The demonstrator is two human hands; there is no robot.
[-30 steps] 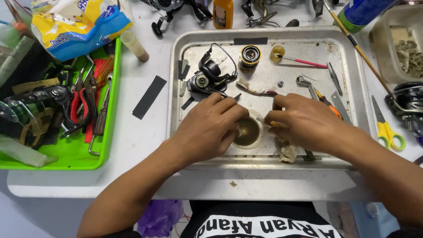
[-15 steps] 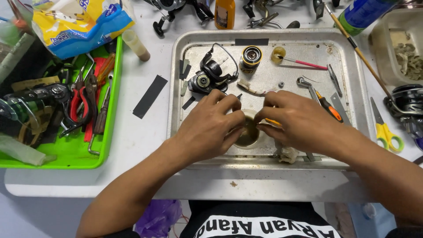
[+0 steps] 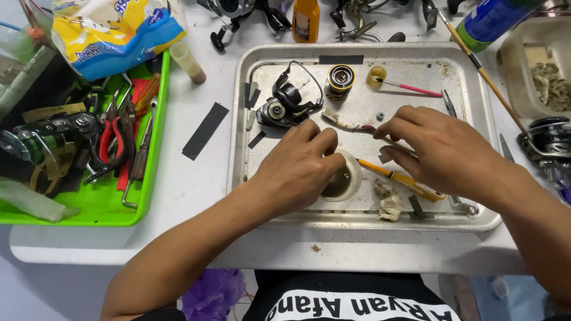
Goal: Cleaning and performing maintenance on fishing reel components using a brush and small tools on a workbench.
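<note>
My left hand (image 3: 300, 169) lies on a metal tray (image 3: 476, 220) with its fingers curled against the rim of a small white cup (image 3: 351, 181) of dark liquid. My right hand (image 3: 443, 151) hovers just right of the cup, fingers spread and empty, tips near a worn white brush (image 3: 348, 123). An orange-handled screwdriver (image 3: 410, 181) lies on the tray, partly under that hand. A black fishing reel body (image 3: 285, 107) sits beyond my left hand. A gold and black spool (image 3: 340, 78) stands behind it.
A green tray (image 3: 89, 211) on the left holds red pliers (image 3: 113, 142) and several other tools. A yellow and blue bag (image 3: 104, 32) lies behind it. A black tape strip (image 3: 205, 131) sits on the table. At right are a wooden stick (image 3: 488, 80), a blue can (image 3: 491, 21) and another reel (image 3: 550, 142).
My right hand has drawn away from the cup to the right and up, and the orange-handled screwdriver now lies on the tray. My left hand stays at the cup.
</note>
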